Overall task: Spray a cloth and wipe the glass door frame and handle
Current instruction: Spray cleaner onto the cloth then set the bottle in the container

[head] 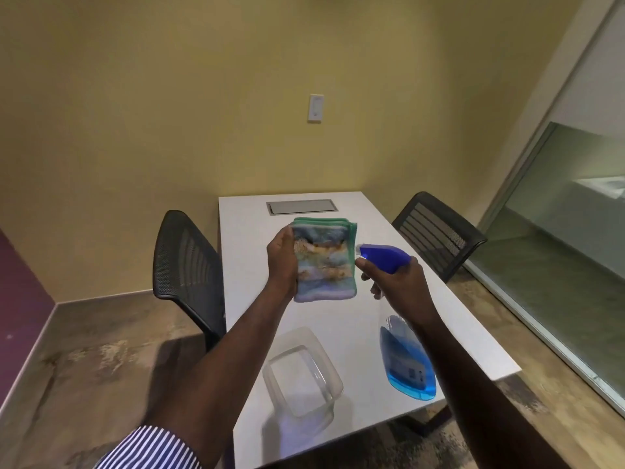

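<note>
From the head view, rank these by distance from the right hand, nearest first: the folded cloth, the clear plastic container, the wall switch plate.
Measured from the right hand, which grips the spray bottle:
1. Folded cloth, just to its left, held up in the left hand.
2. Clear plastic container, below on the near end of the table.
3. Wall switch plate, on the far wall.

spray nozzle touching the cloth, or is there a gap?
Apart. The head view shows the spray bottle nozzle aimed at the folded cloth, with a strip of white table visible between nozzle tip and cloth edge.
</note>
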